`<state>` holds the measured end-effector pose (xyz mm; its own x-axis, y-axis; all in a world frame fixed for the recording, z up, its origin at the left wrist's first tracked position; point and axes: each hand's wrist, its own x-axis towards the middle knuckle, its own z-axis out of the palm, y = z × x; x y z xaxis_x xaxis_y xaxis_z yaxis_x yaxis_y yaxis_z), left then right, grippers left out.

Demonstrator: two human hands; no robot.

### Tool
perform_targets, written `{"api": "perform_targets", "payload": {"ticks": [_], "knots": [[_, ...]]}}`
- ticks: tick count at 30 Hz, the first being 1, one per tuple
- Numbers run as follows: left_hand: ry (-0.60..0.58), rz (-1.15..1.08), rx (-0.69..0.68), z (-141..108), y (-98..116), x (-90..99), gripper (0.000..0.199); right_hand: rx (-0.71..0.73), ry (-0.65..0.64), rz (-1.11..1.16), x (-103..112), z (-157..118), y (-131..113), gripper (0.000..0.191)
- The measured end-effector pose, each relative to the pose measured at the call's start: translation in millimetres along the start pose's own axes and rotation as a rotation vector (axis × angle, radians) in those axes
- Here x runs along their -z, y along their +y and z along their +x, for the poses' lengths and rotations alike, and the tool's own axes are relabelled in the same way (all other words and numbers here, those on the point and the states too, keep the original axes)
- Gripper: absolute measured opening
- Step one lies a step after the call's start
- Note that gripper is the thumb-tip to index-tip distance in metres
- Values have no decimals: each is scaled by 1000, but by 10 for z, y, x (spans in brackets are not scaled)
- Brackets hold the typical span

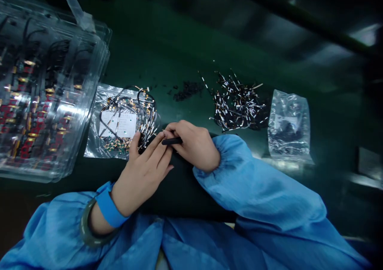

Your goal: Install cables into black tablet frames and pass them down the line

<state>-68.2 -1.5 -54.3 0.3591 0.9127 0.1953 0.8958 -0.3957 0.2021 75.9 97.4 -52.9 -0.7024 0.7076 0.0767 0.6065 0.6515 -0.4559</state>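
Observation:
My left hand [146, 170] reaches in from the lower left, its fingers stretched out and the thumb apart, beside the near right corner of a plastic bag [92, 142]. On that bag lie a white label [128, 124] and a heap of thin cables [148, 120] with small gold connectors. My right hand [191, 142] is closed round a black tool [172, 141], whose end lies over my left fingertips. The fingertips of both hands meet; anything small between them is hidden.
Stacked clear trays [103, 54] with red and black parts stand at the left. Small black bits [188, 90] lie beyond my hands. A cable pile [236, 102] and another plastic bag [289, 126] are to the right, on the green table [167, 42].

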Motion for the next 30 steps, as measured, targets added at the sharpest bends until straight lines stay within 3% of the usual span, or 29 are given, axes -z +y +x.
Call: {"api": "perform_targets", "payload": {"ticks": [6,16,19,24,30], "knots": [[22,17,12,-23,1,-6,33,11,34,-31,-45,8,22,29],[-82,9,35,-21,-9,55,35,-16,-11,-100,-16,47,-24,31],[-99,2,37,-27,-13,60,35,37,-16,-122,45,10,-37,32],[-88,-12,37,-25,-12,60,30,176,108,-142,100,-84,30,30],[-99,-28,51,-25,-5,66,26,301,60,-282,88,-119,69,37]]}}
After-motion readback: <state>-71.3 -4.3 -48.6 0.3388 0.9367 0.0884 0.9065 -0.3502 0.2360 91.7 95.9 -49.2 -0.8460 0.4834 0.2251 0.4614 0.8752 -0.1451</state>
